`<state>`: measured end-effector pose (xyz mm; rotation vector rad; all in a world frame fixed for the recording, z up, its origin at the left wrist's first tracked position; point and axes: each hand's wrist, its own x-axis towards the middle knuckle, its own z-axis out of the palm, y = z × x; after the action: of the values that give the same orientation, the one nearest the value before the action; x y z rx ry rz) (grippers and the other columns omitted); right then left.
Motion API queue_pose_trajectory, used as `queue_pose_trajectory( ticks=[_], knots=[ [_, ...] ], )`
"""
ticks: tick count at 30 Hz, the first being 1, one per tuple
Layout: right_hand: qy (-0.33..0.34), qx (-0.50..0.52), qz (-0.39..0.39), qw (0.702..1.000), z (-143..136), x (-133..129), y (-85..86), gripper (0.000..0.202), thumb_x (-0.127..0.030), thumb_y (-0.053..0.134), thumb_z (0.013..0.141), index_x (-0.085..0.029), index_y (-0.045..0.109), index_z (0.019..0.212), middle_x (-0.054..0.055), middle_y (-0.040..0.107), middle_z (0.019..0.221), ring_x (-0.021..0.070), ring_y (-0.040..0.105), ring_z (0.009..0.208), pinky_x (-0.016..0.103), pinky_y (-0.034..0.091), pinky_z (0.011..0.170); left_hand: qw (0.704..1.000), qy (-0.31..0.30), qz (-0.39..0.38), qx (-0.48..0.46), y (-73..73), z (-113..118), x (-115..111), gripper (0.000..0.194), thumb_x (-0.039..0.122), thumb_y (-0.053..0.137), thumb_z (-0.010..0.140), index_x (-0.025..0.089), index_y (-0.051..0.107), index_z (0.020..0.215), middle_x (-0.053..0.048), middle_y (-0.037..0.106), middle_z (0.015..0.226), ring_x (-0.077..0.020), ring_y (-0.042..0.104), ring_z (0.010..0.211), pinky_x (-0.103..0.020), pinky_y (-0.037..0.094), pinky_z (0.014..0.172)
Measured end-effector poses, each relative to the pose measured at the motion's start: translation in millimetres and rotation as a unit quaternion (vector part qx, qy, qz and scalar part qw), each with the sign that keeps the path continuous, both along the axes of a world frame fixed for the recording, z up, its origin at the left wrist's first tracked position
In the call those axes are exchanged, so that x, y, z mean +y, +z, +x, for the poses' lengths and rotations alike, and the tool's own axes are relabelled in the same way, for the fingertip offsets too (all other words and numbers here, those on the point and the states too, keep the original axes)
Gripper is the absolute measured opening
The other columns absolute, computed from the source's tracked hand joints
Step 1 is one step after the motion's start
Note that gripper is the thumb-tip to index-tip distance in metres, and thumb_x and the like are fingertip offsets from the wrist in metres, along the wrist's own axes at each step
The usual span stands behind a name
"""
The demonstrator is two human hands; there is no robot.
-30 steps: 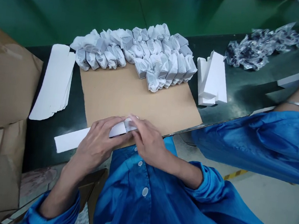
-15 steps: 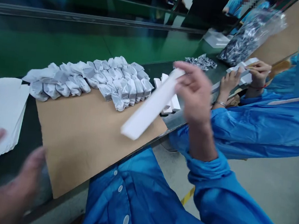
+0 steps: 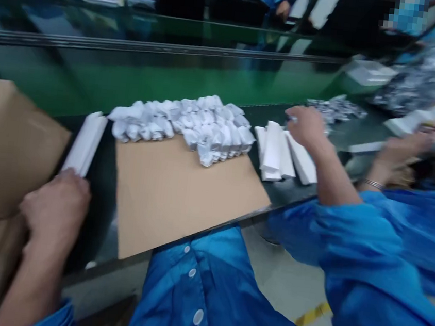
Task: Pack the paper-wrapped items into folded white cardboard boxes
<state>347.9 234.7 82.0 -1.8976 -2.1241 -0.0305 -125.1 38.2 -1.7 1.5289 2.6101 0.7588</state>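
At the left, my left hand (image 3: 60, 201) closes round the near end of a stack of white paper sheets (image 3: 86, 141), which looks bent into a narrow curve. My right hand (image 3: 307, 126) reaches out at the right, its fingers drawn together beside a pile of small shiny packets (image 3: 335, 109). Something small and dark shows at its fingertips, too blurred to name. Just below that hand lie several long white boxes (image 3: 277, 151). Many small bundles wrapped in white paper (image 3: 206, 125) stand in rows on the far part of a cardboard sheet (image 3: 183, 195).
A large cardboard box (image 3: 4, 156) stands at the left. On the right, a co-worker's hands (image 3: 401, 151) hold a white piece near a big clear bag of shiny packets (image 3: 424, 76). A green barrier (image 3: 152, 76) runs along the back, with other people beyond it.
My right hand has let go of the long white box, now with the others, and moved away towards the packets. My left hand, open before, has closed on the paper stack. The view has shifted left.
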Motion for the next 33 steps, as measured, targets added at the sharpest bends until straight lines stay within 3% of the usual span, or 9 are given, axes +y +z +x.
queue_pose_trajectory(
  ticks=[4,6,11,14,19,21,25,29,33],
  knots=[
    [0.256,0.169,0.080,0.949,-86,-78,-7.3,0.036,-0.022,0.056,0.090,-0.013,0.067,0.123,0.012,0.070,0.122,0.0244,0.063,0.114,0.042,0.046,0.102,0.995,0.032,-0.016,0.098,4.2,4,1,0.026,0.036,0.050,0.091,0.017,0.068,0.091,-0.012,0.071,0.083,-0.0410,0.070,0.087,-0.065,0.049,0.077],
    [0.370,0.315,-0.052,0.872,-140,-129,-20.9,0.033,-0.024,0.056,0.093,-0.019,0.064,0.124,0.008,0.071,0.120,0.0196,0.066,0.110,0.039,0.051,0.099,0.991,0.045,0.006,0.127,-3.4,9,-6,0.032,0.037,0.048,0.095,0.017,0.071,0.107,-0.017,0.074,0.107,-0.0377,0.071,0.095,-0.056,0.053,0.081],
    [0.261,0.578,-0.321,0.703,-254,-182,-70.3,0.060,-0.043,0.059,0.092,-0.013,0.043,0.141,0.018,0.060,0.134,0.0224,0.065,0.110,0.037,0.057,0.088,0.938,-0.124,0.254,0.202,-21.0,80,-57,0.039,0.022,0.062,0.090,0.019,0.064,0.130,-0.013,0.075,0.116,-0.0243,0.073,0.100,-0.035,0.056,0.088],
    [0.264,0.569,-0.329,0.706,-250,-160,-78.3,0.033,-0.035,0.056,0.093,-0.011,0.060,0.114,0.010,0.069,0.105,0.0191,0.064,0.089,0.032,0.054,0.078,0.922,-0.275,0.256,0.093,-17.0,116,-88,0.062,0.028,0.071,0.086,0.019,0.050,0.143,-0.014,0.070,0.127,-0.0268,0.067,0.118,-0.039,0.053,0.101],
    [0.511,0.267,-0.475,0.664,-178,-125,-43.8,0.027,-0.036,0.069,0.086,-0.012,0.067,0.100,0.004,0.070,0.095,0.0151,0.062,0.081,0.023,0.047,0.070,0.932,-0.131,0.239,-0.237,8.9,94,-88,0.049,0.043,0.072,0.083,0.020,0.064,0.125,-0.011,0.071,0.118,-0.0275,0.069,0.108,-0.045,0.053,0.100],
    [0.522,0.159,-0.437,0.715,-165,-129,-33.1,0.032,-0.040,0.064,0.091,-0.013,0.066,0.109,0.006,0.071,0.097,0.0177,0.064,0.082,0.026,0.048,0.071,0.910,-0.114,0.141,-0.373,12.6,81,-76,0.037,0.042,0.078,0.077,0.017,0.072,0.104,-0.007,0.075,0.090,-0.0226,0.071,0.079,-0.036,0.060,0.074],
    [0.437,0.020,-0.118,0.891,-162,-163,-37.6,0.072,-0.052,0.065,0.089,-0.010,0.045,0.144,0.019,0.065,0.121,0.0318,0.063,0.105,0.044,0.050,0.087,0.832,-0.048,0.141,-0.534,9.5,84,-59,0.030,0.042,0.080,0.073,0.015,0.072,0.083,-0.001,0.069,0.071,-0.0145,0.064,0.062,-0.024,0.055,0.054],
    [0.461,-0.041,0.070,0.884,-160,-180,-54.1,0.067,-0.039,0.058,0.095,0.001,0.040,0.145,0.026,0.063,0.122,0.0345,0.062,0.106,0.048,0.052,0.086,0.775,-0.119,0.039,-0.619,14.3,83,-60,0.034,0.044,0.077,0.074,0.014,0.073,0.091,-0.007,0.073,0.083,-0.0201,0.070,0.071,-0.031,0.062,0.054],
    [0.504,-0.033,0.151,0.850,-154,-176,-60.0,0.057,-0.031,0.052,0.096,0.002,0.044,0.142,0.026,0.064,0.123,0.0339,0.062,0.107,0.049,0.052,0.088,0.791,-0.186,-0.041,-0.582,24.2,64,-57,0.037,0.040,0.076,0.077,0.016,0.074,0.105,-0.008,0.075,0.085,-0.0186,0.070,0.062,-0.033,0.064,0.052]
  ],
)
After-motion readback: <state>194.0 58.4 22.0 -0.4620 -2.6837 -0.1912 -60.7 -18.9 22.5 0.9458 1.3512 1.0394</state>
